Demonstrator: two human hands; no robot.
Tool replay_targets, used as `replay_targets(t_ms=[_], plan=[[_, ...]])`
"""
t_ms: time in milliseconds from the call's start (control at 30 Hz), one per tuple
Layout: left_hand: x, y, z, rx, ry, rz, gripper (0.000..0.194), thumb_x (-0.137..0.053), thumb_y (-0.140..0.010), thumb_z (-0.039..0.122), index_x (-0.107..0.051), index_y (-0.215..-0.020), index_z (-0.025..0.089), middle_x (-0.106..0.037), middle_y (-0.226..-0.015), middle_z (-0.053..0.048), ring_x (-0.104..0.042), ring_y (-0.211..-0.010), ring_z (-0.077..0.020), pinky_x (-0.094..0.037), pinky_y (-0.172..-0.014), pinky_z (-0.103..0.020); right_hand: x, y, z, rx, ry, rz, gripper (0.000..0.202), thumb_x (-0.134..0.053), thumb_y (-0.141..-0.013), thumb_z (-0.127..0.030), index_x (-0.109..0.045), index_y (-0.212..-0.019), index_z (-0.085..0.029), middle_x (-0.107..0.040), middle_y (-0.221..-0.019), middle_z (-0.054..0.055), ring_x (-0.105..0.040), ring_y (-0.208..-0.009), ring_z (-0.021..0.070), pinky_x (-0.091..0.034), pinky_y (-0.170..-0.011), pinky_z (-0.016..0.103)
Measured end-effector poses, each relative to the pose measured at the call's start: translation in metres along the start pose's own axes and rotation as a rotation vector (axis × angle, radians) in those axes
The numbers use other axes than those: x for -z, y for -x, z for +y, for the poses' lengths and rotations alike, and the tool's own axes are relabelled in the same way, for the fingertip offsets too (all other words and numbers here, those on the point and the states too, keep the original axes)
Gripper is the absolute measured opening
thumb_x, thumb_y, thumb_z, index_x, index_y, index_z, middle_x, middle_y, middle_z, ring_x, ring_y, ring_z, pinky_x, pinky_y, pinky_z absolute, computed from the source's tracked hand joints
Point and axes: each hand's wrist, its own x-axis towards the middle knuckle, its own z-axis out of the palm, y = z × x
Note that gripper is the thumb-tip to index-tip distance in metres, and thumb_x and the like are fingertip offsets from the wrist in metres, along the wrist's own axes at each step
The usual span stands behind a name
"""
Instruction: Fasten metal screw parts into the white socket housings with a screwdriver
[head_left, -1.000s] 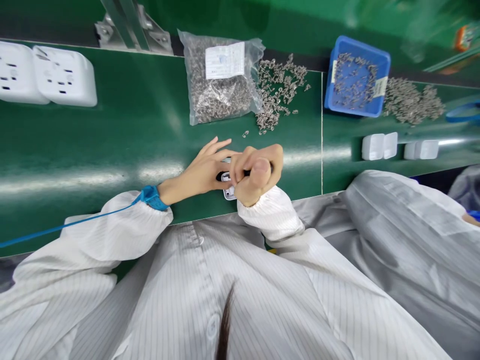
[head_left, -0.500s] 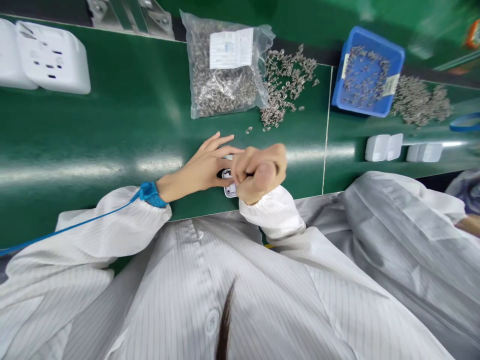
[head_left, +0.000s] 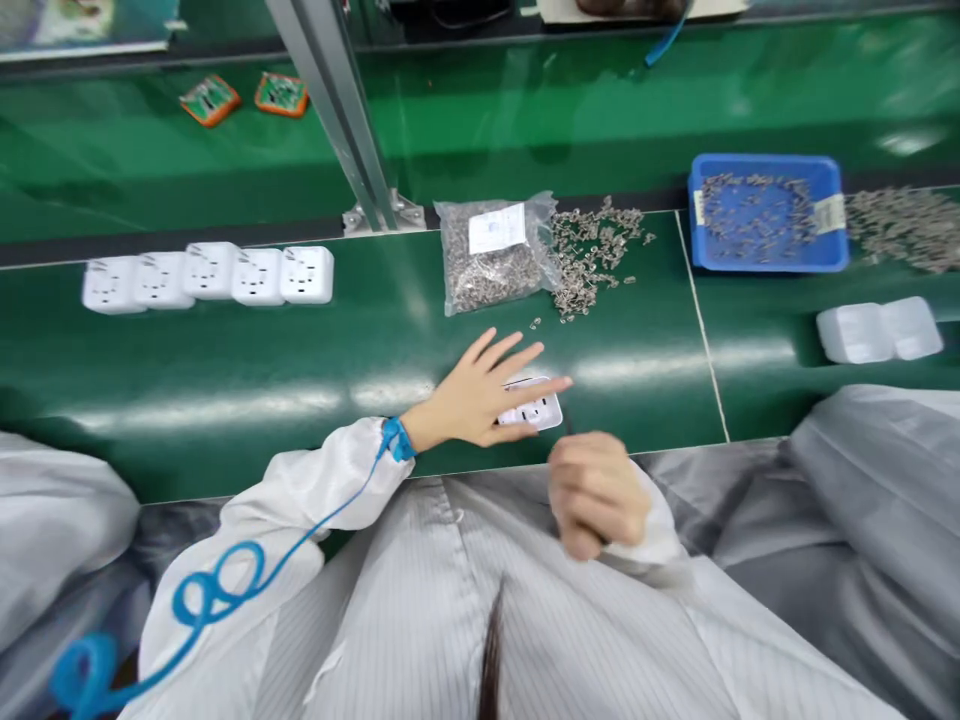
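While a white-sleeved worker leans over a green conveyor belt point(head_left: 225, 370), the right hand point(head_left: 596, 495) hangs nearest the body, curled into a loose fist just off the belt's near edge; a thin dark tip shows above its knuckles, but whether it grips anything cannot be told through the blur. Just beyond and to that fist's left, the left hand point(head_left: 480, 395) lies flat with fingers spread, pressing down on a white socket module point(head_left: 541, 410) that sits face up on the belt beneath its fingertips. A blue wrist strap point(head_left: 395, 438) circles that wrist, its coiled cord trailing back along the sleeve. Farther out from the spread fingers rests a clear bag of small metal parts point(head_left: 491, 255), with loose metal parts point(head_left: 592, 255) scattered just to its right. Well off to the left stands a row of white socket modules point(head_left: 210, 275); well off to the right, a blue tray point(head_left: 765, 212) holds more metal pieces.
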Motion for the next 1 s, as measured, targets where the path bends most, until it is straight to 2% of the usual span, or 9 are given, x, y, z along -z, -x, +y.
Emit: replay_targets(t_ms=[67, 133, 233, 333, 433, 533, 600, 833, 1000], plan=[[-0.008, -0.001, 0.011, -0.039, -0.027, -0.022, 0.075, -0.056, -0.088, 0.072, -0.044, -0.152, 0.035, -0.037, -0.161, -0.014, -0.031, -0.150, -0.0430, -0.022, -0.123, -0.066, 0.014, 0.003, 0.016, -0.128, 0.160, 0.079, 0.064, -0.021, -0.101, -0.062, -0.051, -0.060, -0.022, -0.042, -0.044, 0.000, -0.043, -0.041, 0.0132, -0.037, -0.047, 0.029], [-0.017, 0.000, 0.019, -0.038, -0.036, -0.064, 0.065, -0.058, -0.091, 0.061, -0.048, -0.149, 0.033, -0.041, -0.157, -0.018, -0.042, -0.143, -0.0422, -0.033, -0.116, -0.064, 0.024, -0.003, 0.033, -0.301, 0.352, 0.078, 0.052, -0.034, -0.102, -0.050, -0.060, -0.069, -0.020, -0.057, -0.054, 0.004, -0.053, -0.049, 0.0138, -0.038, -0.052, 0.028], [-0.021, 0.004, 0.012, 0.055, -0.009, -0.014, 0.044, -0.059, -0.092, 0.036, -0.055, -0.136, 0.029, -0.046, -0.146, -0.020, -0.055, -0.126, -0.0372, -0.048, -0.100, -0.056, 0.026, -0.015, 0.052, -0.587, 0.558, -0.124, 0.043, -0.042, -0.101, -0.048, -0.067, -0.085, -0.017, -0.066, -0.065, 0.007, -0.054, -0.052, 0.0137, -0.029, -0.054, 0.026], [-0.006, 0.008, -0.025, 0.415, 0.007, 0.358, 0.036, -0.060, -0.092, 0.038, -0.050, -0.121, 0.020, -0.044, -0.138, -0.021, -0.049, -0.130, -0.0328, -0.045, -0.106, -0.054, 0.013, -0.012, 0.064, -0.708, 0.637, -0.393, 0.044, -0.040, -0.101, -0.051, -0.068, -0.094, -0.017, -0.067, -0.066, 0.007, -0.047, -0.049, 0.0127, -0.019, -0.054, 0.025], [0.019, 0.017, -0.076, 0.806, -0.098, 0.650, 0.033, -0.060, -0.094, 0.040, -0.042, -0.112, 0.020, -0.039, -0.141, -0.021, -0.038, -0.142, -0.0285, -0.036, -0.117, -0.052, -0.002, 0.000, 0.072, -0.657, 0.722, -0.428, 0.043, -0.042, -0.100, -0.050, -0.069, -0.091, -0.017, -0.066, -0.065, 0.007, -0.043, -0.049, 0.0119, -0.014, -0.055, 0.025], [0.041, 0.032, -0.115, 0.855, -0.193, 0.581, 0.021, -0.060, -0.094, 0.033, -0.042, -0.101, 0.023, -0.049, -0.129, -0.016, -0.041, -0.140, -0.0257, -0.031, -0.121, -0.050, -0.007, 0.007, 0.078, -0.586, 0.738, -0.381, 0.044, -0.043, -0.099, -0.051, -0.069, -0.088, -0.017, -0.063, -0.062, 0.006, -0.041, -0.049, 0.0117, -0.013, -0.054, 0.024], [0.048, 0.039, -0.126, 0.861, -0.251, 0.533, 0.019, -0.059, -0.094, 0.032, -0.044, -0.099, 0.022, -0.054, -0.120, -0.014, -0.048, -0.133, -0.0258, -0.031, -0.121, -0.050, -0.006, 0.009, 0.081, -0.553, 0.725, -0.365, 0.045, -0.044, -0.098, -0.053, -0.069, -0.087, -0.017, -0.061, -0.060, 0.005, -0.040, -0.048, 0.0117, -0.013, -0.054, 0.024], [0.047, 0.039, -0.124, 0.964, -0.406, 0.371, 0.020, -0.048, -0.098, 0.024, -0.054, -0.113, 0.013, -0.057, -0.123, -0.019, -0.053, -0.129, -0.0318, -0.025, -0.122, -0.058, -0.005, 0.009, 0.082, -0.537, 0.726, -0.349, 0.041, -0.048, -0.097, -0.053, -0.068, -0.087, -0.019, -0.060, -0.057, 0.004, -0.039, -0.047, 0.0124, -0.015, -0.052, 0.024], [0.048, 0.040, -0.127, 0.988, -0.464, 0.465, 0.035, -0.041, -0.095, 0.016, -0.050, -0.127, 0.008, -0.040, -0.153, -0.026, -0.028, -0.153, -0.0377, -0.013, -0.125, -0.066, 0.000, 0.010, 0.082, -0.490, 0.659, -0.352, 0.038, -0.050, -0.097, -0.050, -0.070, -0.088, -0.018, -0.070, -0.066, 0.006, -0.049, -0.049, 0.0136, -0.016, -0.053, 0.023]])
